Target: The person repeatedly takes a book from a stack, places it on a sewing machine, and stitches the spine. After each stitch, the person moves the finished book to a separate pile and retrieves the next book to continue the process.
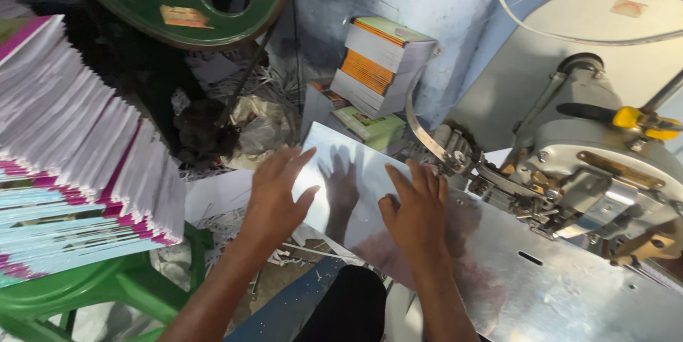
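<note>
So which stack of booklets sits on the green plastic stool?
The big fanned stack with pink and light-blue edges, at the far left beside the left hand. The smaller orange-edged stack leans against the blue wall behind the metal plate.

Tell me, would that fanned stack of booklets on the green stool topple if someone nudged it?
Probably: the booklet stack leans in a slanted fan and overhangs the green stool, so a push could make it slide apart. Each booklet looks thin, likely floppy. The whole pile is likely heavy.

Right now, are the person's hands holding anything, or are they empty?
Empty. The left hand and right hand both lie flat, fingers spread, on the shiny metal plate of the machine, with nothing gripped in either.
</note>
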